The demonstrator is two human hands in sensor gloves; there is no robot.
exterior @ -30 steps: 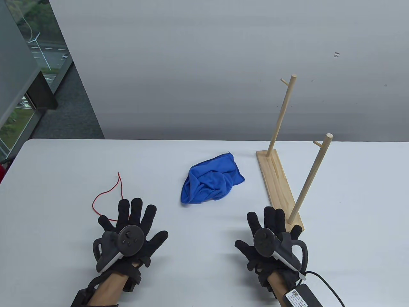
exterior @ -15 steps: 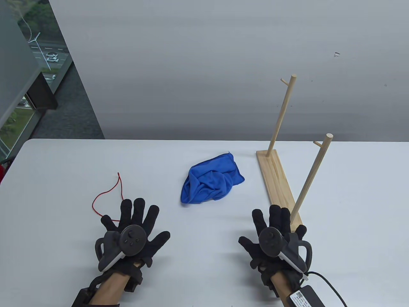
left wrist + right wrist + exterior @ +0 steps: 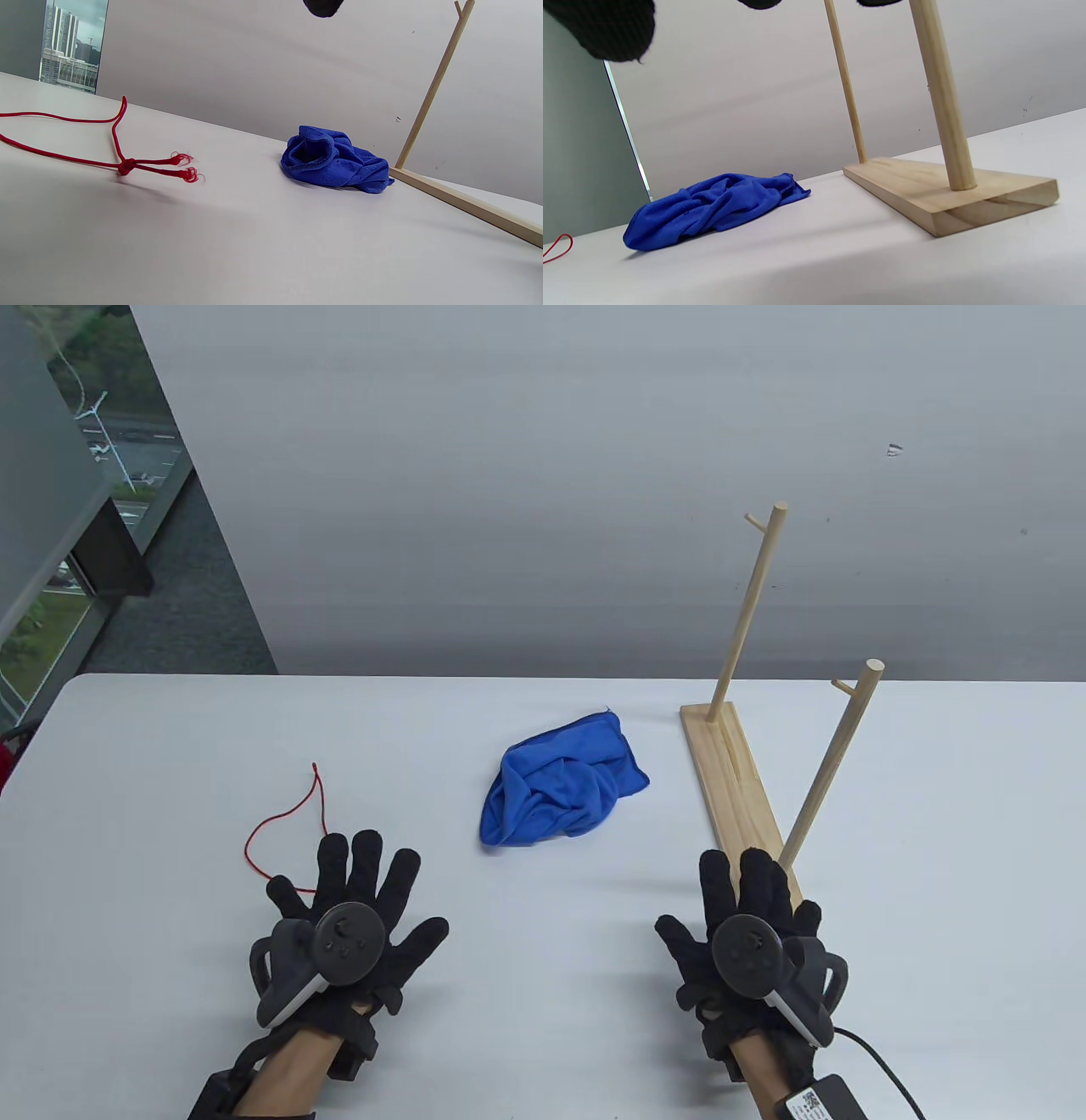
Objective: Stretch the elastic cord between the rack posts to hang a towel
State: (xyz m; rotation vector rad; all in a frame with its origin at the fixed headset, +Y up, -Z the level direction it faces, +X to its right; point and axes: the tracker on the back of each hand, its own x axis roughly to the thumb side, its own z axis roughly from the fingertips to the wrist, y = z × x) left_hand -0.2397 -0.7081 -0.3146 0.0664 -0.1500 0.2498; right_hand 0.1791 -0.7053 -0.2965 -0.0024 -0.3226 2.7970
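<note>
A thin red elastic cord [image 3: 284,817] lies in a loose loop on the white table, just beyond my left hand [image 3: 356,891]; its knotted, frayed ends show in the left wrist view [image 3: 127,164]. A crumpled blue towel [image 3: 560,785] lies mid-table, also in the left wrist view [image 3: 335,163] and the right wrist view [image 3: 712,207]. The wooden rack [image 3: 747,814] has a flat base and two upright posts with pegs, on the right. My left hand is spread flat, empty. My right hand [image 3: 747,899] is open, empty, its fingers at the near post's foot [image 3: 961,182].
A grey wall stands behind the table's far edge. A window and a dark floor lie off the table's left side. A black cable [image 3: 882,1065] trails from my right wrist at the bottom right.
My right hand has slid to the right and slightly forward, toward the near end of the rack base. My left hand has barely moved. Cord, towel and rack are where they were.
</note>
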